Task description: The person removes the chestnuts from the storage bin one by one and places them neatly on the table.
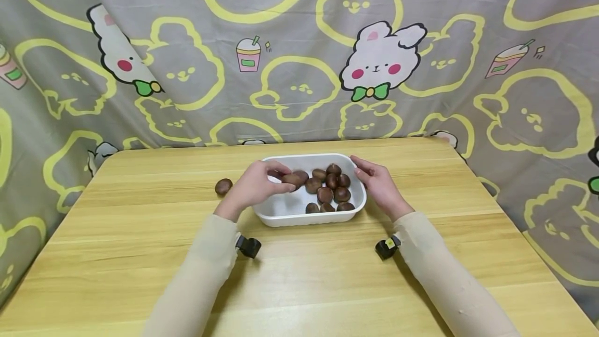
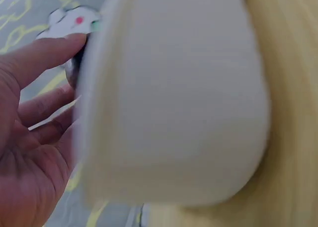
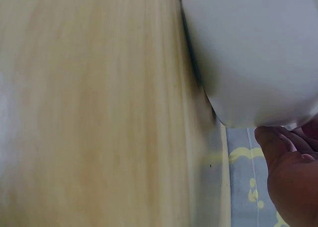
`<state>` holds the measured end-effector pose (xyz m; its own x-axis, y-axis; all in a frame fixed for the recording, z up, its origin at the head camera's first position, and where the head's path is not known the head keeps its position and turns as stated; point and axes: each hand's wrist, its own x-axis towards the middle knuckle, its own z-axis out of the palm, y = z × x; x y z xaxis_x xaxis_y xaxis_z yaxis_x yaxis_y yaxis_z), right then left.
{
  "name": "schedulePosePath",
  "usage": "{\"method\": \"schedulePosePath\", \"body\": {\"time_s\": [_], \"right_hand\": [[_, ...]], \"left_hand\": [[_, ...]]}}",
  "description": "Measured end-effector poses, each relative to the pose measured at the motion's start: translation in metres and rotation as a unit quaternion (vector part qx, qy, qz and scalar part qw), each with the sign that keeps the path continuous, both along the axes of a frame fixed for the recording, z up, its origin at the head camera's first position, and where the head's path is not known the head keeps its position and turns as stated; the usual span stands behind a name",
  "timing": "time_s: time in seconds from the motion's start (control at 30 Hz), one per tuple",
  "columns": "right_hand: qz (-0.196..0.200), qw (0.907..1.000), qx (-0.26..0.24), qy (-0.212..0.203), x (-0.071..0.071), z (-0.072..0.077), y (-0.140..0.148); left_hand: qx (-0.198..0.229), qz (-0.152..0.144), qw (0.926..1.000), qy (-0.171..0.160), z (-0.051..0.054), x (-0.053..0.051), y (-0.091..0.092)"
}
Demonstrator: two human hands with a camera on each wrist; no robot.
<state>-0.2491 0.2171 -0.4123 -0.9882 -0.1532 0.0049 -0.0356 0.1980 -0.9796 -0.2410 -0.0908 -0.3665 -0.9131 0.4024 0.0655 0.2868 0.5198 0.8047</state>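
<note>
The left hand (image 1: 256, 185) pinches a chestnut (image 1: 292, 180) over the white tray (image 1: 311, 219), the right hand (image 1: 382, 187) touches its three-o'clock end with relaxed fingers, and a loose chestnut (image 1: 223, 186) lies outside at nine o'clock.

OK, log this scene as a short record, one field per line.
Surface: wooden table
Container: white tub, standing on the table
Contents: brown chestnuts, mostly gathered toward the tub's right end
Left hand: pinches a chestnut over the tub's left part
Right hand: grips the tub's right end
Loose item: one chestnut on the table, left of the tub
Backdrop: grey cartoon-print cloth
</note>
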Motion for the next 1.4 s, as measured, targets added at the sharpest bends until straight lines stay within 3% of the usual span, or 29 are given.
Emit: {"method": "schedulePosePath", "body": {"time_s": [0.2, 0.4, 0.57, 0.73, 1.0, 1.4], "right_hand": [[-0.002, 1.0000, 0.000, -0.002, 0.001, 0.001, 0.001], [-0.002, 1.0000, 0.007, 0.000, 0.001, 0.002, 0.000], [-0.001, 1.0000, 0.000, -0.005, 0.002, 0.003, 0.000], [-0.001, 1.0000, -0.002, -0.006, 0.001, 0.002, 0.001], [0.001, 1.0000, -0.004, -0.009, 0.000, 0.001, 0.002], [-0.001, 1.0000, -0.001, -0.009, 0.000, 0.001, 0.002]], "left_hand": [[0.023, 0.037, 0.9990, -0.011, 0.014, 0.002, -0.038], [0.015, 0.103, 0.9938, -0.041, 0.021, 0.003, -0.087], [0.004, 0.142, 0.9887, -0.049, 0.019, 0.006, -0.122], [-0.007, 0.169, 0.9841, -0.053, 0.009, 0.010, -0.147], [-0.035, 0.185, 0.9785, -0.083, -0.010, 0.010, -0.169], [-0.089, 0.176, 0.9747, -0.106, -0.028, 0.006, -0.178]]}}
